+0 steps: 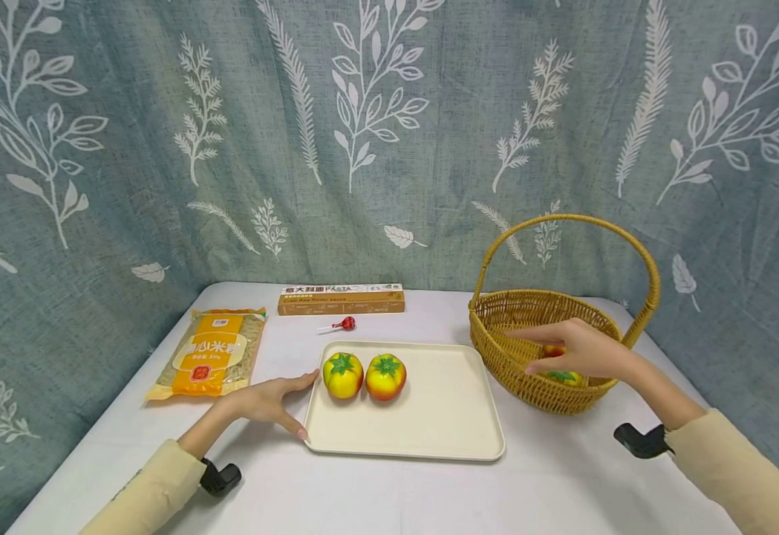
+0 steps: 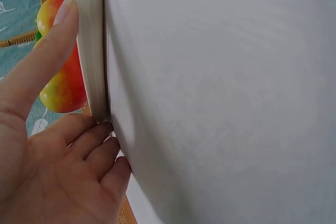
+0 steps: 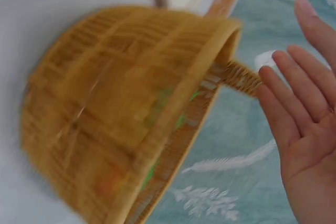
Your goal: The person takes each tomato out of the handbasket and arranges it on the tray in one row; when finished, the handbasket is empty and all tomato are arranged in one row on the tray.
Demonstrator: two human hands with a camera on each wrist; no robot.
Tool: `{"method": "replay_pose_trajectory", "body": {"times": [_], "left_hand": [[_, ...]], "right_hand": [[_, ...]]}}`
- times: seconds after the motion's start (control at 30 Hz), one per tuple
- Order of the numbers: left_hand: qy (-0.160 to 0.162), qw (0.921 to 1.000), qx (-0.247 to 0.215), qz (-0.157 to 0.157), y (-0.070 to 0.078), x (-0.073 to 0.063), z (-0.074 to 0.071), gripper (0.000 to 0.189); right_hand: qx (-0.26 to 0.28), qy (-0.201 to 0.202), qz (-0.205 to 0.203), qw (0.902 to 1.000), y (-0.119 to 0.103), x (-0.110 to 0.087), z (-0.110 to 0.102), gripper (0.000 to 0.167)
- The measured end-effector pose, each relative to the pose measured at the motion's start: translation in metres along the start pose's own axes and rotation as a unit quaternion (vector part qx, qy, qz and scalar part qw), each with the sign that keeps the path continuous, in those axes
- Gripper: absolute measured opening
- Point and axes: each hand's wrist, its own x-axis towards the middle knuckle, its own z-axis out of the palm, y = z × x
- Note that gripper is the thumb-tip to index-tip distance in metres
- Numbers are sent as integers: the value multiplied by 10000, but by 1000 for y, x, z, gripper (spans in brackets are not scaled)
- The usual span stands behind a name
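Note:
My left hand (image 1: 265, 405) rests at the left edge of a cream tray (image 1: 442, 401), thumb near its front corner and fingers farther back along the side. In the left wrist view, the thumb (image 2: 52, 51) lies against the tray rim (image 2: 92, 45). Two yellow-red tomato-like fruits, a left one (image 1: 343, 377) and a right one (image 1: 385, 377), sit on the tray's left part. Over the wicker basket (image 1: 529, 394) hovers my right hand (image 1: 572, 349), fingers extended and holding nothing. Inside the basket, partly hidden by hand and rim, are more such fruits (image 1: 568, 377).
A bag of rice noodles (image 1: 209, 353) lies at the left. Behind the tray are a red lollipop (image 1: 347, 323) and a long pasta box (image 1: 341, 301). The tall basket handle (image 1: 650, 275) arches up at the right. A patterned curtain (image 1: 389, 148) hangs behind the white table (image 1: 362, 490).

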Motion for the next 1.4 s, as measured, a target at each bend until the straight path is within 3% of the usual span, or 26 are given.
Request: {"method": "replay_pose_trajectory", "body": {"times": [0.17, 0.3, 0.53, 0.8, 1.17, 1.4], "left_hand": [[-18, 10000, -7, -51, 0, 0, 0, 106], [-37, 10000, 5, -80, 0, 0, -1, 106], [-59, 9999, -52, -117, 1, 1, 0, 106], [-47, 9997, -140, -199, 0, -3, -4, 106], [-83, 9997, -176, -179, -1, 0, -3, 107], [-82, 9998, -169, -120, -2, 2, -1, 108]], "right_hand": [[-192, -174, -212, 9994, 19, -6, -5, 56], [-100, -537, 106, 9985, 29, -11, -9, 57], [-42, -1044, 251, 9942, 49, -18, -15, 59], [-30, -1640, 556, 9849, 54, -10, -18, 58], [-592, -1886, 447, 9792, 52, -5, -14, 56], [-578, -1899, 453, 9790, 52, -9, -12, 56]]}}
